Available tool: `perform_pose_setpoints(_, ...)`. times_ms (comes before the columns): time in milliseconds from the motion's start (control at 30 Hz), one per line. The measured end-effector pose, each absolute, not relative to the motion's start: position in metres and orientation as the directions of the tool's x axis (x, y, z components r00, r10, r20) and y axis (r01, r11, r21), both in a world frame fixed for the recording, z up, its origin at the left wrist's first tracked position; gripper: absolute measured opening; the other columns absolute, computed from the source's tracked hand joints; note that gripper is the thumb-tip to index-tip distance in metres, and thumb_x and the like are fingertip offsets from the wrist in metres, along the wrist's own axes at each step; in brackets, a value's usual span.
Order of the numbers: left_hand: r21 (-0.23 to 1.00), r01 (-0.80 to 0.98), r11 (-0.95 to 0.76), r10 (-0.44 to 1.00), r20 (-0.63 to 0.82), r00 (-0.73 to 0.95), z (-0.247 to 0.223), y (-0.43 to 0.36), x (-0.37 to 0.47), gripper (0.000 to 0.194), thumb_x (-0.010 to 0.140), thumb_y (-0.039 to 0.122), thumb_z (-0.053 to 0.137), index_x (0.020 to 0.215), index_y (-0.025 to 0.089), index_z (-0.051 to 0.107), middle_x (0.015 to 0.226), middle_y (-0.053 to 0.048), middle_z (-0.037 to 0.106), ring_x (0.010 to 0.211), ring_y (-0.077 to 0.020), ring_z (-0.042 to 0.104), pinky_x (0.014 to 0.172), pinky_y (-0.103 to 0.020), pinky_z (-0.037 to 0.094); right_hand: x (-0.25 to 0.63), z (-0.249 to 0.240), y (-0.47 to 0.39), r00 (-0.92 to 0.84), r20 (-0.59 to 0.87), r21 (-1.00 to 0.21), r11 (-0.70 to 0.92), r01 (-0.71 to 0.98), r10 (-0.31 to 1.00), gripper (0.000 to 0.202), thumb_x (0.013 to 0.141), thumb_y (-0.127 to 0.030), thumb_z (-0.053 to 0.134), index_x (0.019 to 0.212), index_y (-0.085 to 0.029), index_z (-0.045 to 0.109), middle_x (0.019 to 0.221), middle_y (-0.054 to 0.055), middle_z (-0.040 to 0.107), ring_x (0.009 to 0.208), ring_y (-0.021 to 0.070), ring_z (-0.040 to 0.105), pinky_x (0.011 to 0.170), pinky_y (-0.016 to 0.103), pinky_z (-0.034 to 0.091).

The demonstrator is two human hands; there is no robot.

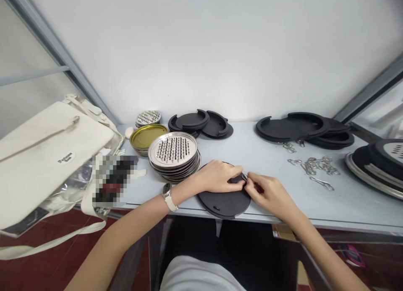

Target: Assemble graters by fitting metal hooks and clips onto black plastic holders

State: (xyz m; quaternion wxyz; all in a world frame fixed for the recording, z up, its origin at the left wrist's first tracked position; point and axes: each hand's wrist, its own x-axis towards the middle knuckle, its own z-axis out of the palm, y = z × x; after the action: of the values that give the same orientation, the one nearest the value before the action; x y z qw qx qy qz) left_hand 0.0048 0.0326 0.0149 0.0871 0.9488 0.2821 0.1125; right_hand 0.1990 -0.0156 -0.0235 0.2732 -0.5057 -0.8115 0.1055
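Note:
A round black plate (225, 203) lies flat at the table's front edge, with a small slot near its lower rim. My left hand (217, 177), a watch on its wrist, rests across the plate, thumb and forefinger gripping its upper right part. At that same rim, my right hand (262, 190) pinches a small metal clip (244, 177), mostly hidden by the fingertips. The clip touches or nearly touches the plate; whether it passes through cannot be told. Just left of the plate stands a stack of round metal graters (173, 150), its top one full of raised holes.
Loose metal clips (317, 165) lie in a pile to the right. Black ring-shaped holders (289, 127) and more black holders (201, 123) line the wall. Gold lids (147, 136) sit behind the graters. A cream bag (53, 157) is at left, a black-and-metal stack (378, 169) at right.

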Motion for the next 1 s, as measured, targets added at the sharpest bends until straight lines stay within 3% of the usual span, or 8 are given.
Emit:
perform_pose_setpoints(367,0.216,0.532,-0.819,0.567,0.153,0.810,0.0151,0.0321,0.0058,0.022,0.091,0.041,0.044,0.089,0.022,0.054,0.079,0.001,0.067,0.068,-0.0144,0.062,0.056,-0.027,0.032,0.1983,-0.0222,-0.0120,-0.304,0.281,-0.469,0.406,0.784,0.910,0.026,0.092,-0.029,0.039,0.067,-0.023,0.040,0.054,-0.001,0.055,0.044,0.0133,0.048,0.048,0.025,0.031)
perform_pose_setpoints(767,0.228,0.529,-0.817,0.566,0.143,0.812,0.0177,0.0308,0.0060,0.022,0.090,0.042,0.047,0.082,0.022,0.052,0.075,0.002,0.066,0.066,-0.0145,0.061,0.054,-0.028,0.030,0.1980,-0.0218,-0.0159,-0.362,0.328,-0.445,0.481,0.755,0.872,0.027,0.090,-0.027,0.040,0.064,-0.023,0.037,0.050,-0.003,0.049,0.042,0.0117,0.044,0.048,0.024,0.030)
perform_pose_setpoints(1000,0.217,0.528,-0.821,0.564,0.168,0.808,0.0160,0.0305,0.0056,0.019,0.090,0.039,0.045,0.086,0.022,0.053,0.078,0.001,0.067,0.067,-0.0146,0.062,0.056,-0.027,0.030,0.1983,-0.0220,-0.0128,-0.292,0.293,-0.472,0.403,0.784,0.910,0.027,0.092,-0.030,0.039,0.066,-0.023,0.039,0.051,-0.003,0.051,0.042,0.0125,0.045,0.048,0.025,0.031)
